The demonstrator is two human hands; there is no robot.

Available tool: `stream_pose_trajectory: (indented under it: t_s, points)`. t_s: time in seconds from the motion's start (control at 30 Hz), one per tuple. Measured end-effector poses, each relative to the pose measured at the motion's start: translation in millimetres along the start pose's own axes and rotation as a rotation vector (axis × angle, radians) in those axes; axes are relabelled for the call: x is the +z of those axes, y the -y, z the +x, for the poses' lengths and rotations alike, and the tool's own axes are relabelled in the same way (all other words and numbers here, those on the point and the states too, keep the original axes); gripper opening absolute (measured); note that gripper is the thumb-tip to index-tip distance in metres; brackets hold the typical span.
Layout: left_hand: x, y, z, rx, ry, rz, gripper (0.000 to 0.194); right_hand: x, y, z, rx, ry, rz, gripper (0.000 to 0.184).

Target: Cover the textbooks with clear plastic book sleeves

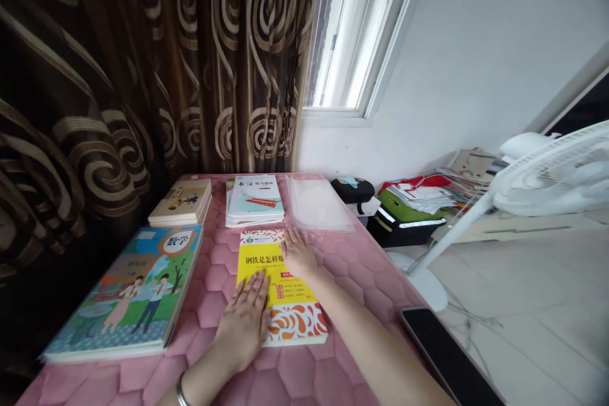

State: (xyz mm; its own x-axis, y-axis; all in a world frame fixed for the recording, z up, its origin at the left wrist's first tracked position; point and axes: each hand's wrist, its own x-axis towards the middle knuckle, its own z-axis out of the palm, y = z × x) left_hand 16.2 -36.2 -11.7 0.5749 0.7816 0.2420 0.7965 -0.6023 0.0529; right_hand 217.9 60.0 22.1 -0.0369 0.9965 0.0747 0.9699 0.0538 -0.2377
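A yellow book (280, 292) with orange-and-white patterned ends lies flat on the pink quilted table cover (214, 304). My left hand (245, 317) rests on its left edge, fingers stretched out and lying flat. Farther up, my right hand (299, 254) lies with extended fingers over the book's upper right edge. Neither hand grips anything. Just beyond the book sits a small stack of white calligraphy books (254, 200), and right of that stack are clear plastic sheets (318, 203). Part of the yellow cover's title is hidden under my right hand.
Math textbooks (133, 292) are stacked at left, with smaller tan books (183, 200) behind them. A black phone (447, 355) lies at the right edge. Beyond stand a white fan (457, 235), a black case (352, 190) and a box with a green cover (404, 209). Curtains (228, 63) hang behind.
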Motion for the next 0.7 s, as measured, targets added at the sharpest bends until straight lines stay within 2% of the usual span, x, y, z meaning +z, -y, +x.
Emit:
stream_pose_trajectory:
  t_s: [0.1, 0.17, 0.27, 0.37, 0.47, 0.57, 0.7]
  points:
    - [-2.0, 1.3, 1.2, 0.006, 0.003, 0.004, 0.055, 2.0, 22.0, -19.3, -0.046, -0.038, -0.006, 0.056]
    - [-3.8, 0.2, 2.6, 0.017, 0.009, 0.007, 0.055, 7.5, 37.5, -39.2, -0.087, -0.015, 0.008, 0.056]
    - [-4.0, -0.3, 2.7, 0.023, 0.010, 0.014, 0.054, 16.0, 46.1, -72.3, -0.114, -0.029, 0.028, 0.055]
    - [-1.0, 0.8, 1.5, 0.035, -0.032, 0.011, 0.054, 17.6, 32.1, -100.0, -0.129, -0.078, 0.006, 0.054]
    - [2.0, 2.0, 0.7, 0.054, -0.071, 0.009, 0.055, 12.0, 9.3, -117.6, -0.158, -0.059, -0.010, 0.055]
    - [1.9, 3.9, -0.5, 0.066, -0.082, 0.015, 0.057, 5.0, -5.6, -126.2, -0.159, 0.010, -0.023, 0.055]
    - [0.6, 6.0, -2.8, 0.063, -0.076, 0.019, 0.057, 1.0, -8.2, -128.5, -0.146, 0.058, -0.021, 0.056]
